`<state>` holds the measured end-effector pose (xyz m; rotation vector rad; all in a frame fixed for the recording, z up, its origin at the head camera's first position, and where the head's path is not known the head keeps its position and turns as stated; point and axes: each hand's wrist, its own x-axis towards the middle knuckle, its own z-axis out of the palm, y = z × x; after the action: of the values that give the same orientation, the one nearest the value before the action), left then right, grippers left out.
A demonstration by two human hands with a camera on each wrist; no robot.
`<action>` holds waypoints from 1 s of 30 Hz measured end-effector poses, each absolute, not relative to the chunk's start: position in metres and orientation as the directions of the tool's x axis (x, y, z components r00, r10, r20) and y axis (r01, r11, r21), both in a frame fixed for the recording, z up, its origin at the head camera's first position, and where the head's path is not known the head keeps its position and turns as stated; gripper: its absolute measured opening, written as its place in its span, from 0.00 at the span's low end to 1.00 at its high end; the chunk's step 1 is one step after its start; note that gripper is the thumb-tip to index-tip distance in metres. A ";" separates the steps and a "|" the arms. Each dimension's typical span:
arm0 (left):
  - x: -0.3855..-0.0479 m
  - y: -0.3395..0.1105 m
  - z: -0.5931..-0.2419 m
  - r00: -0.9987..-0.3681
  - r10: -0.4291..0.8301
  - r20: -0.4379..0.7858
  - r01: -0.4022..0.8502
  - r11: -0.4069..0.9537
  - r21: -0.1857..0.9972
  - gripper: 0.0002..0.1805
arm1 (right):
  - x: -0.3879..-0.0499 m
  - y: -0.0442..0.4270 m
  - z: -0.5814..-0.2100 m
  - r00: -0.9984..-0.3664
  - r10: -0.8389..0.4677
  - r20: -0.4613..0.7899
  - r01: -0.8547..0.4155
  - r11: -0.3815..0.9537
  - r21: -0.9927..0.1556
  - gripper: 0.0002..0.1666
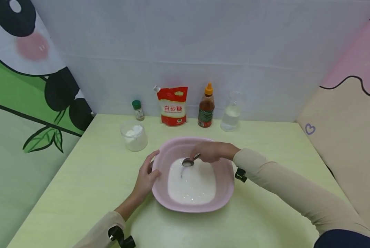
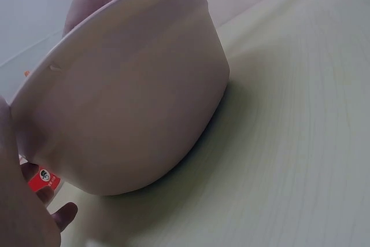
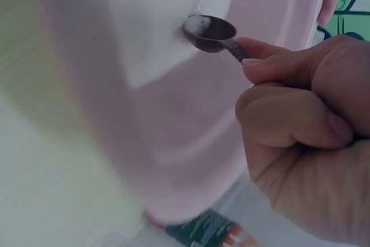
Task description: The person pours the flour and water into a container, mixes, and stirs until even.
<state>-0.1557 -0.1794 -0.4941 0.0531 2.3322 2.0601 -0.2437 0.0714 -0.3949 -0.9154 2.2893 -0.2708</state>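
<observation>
Head view: can see pink basin (image 1: pixel 224 182) midway between left and right edges of pale surface (image 1: pixel 79 186), with broad room on both sides; along the far edge, can see small green-capped bottle (image 1: pixel 138 111), red pouch (image 1: pixel 173 107), sauce bottle (image 1: pixel 206 107) and glass vessel (image 1: pixel 231 117). Clamps left grip (image 1: pixel 146 177) on basin's left rim. Pinches spoon (image 1: pixel 188 162) in right grip (image 1: pixel 212 151), thumb and fingers together, over white liquid (image 1: pixel 191 187) inside basin.

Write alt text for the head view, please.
The right hand holds a spoon over white liquid in a pink basin; the left hand grips its side. Behind stand a green-capped bottle, red pouch, orange-capped bottle and clear container of liquid, with a clear jar to the left.
</observation>
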 end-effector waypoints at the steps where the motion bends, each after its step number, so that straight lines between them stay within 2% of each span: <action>1: -0.156 -0.179 -0.494 -0.999 0.046 0.002 0.007 0.123 0.992 0.41 | -0.245 0.076 -0.393 -0.557 -0.667 -0.494 -0.544 0.743 -0.390 0.27; 4: -0.156 -0.179 -0.493 -0.999 0.044 0.004 0.010 0.121 0.993 0.41 | -0.244 0.093 -0.387 -0.587 -0.622 -0.518 -0.515 0.781 -0.354 0.26; 6: -0.156 -0.180 -0.491 -0.999 0.043 0.003 0.008 0.123 0.992 0.41 | -0.240 0.102 -0.382 -0.585 -0.585 -0.562 -0.472 0.809 -0.350 0.28; 8: -0.156 -0.180 -0.490 -0.999 0.040 0.003 0.008 0.125 0.992 0.41 | -0.235 0.109 -0.380 -0.552 -0.570 -0.609 -0.442 0.819 -0.366 0.30; 11: -0.156 -0.182 -0.490 -0.999 0.035 0.000 0.005 0.131 0.991 0.41 | -0.225 0.107 -0.381 -0.475 -0.602 -0.642 -0.472 0.790 -0.391 0.30; 14: -0.156 -0.183 -0.490 -0.999 0.033 0.000 0.005 0.131 0.991 0.41 | -0.217 0.093 -0.389 -0.391 -0.685 -0.614 -0.566 0.706 -0.427 0.26; 18: -0.157 -0.182 -0.490 -0.999 0.034 0.002 0.006 0.128 0.992 0.41 | -0.210 0.069 -0.396 -0.344 -0.764 -0.545 -0.648 0.614 -0.452 0.23; 24: -0.156 -0.180 -0.494 -1.000 0.029 0.004 0.008 0.131 0.991 0.41 | -0.220 0.044 -0.395 -0.416 -0.774 -0.478 -0.713 0.604 -0.357 0.23; 30: -0.155 -0.178 -0.494 -0.999 0.037 0.010 0.014 0.123 0.992 0.41 | -0.241 0.063 -0.392 -0.531 -0.702 -0.474 -0.641 0.699 -0.317 0.27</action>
<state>-0.1554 -0.1782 -0.4944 0.0531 2.3409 2.0688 -0.2412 0.0631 -0.3924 -1.0237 2.3246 -0.1383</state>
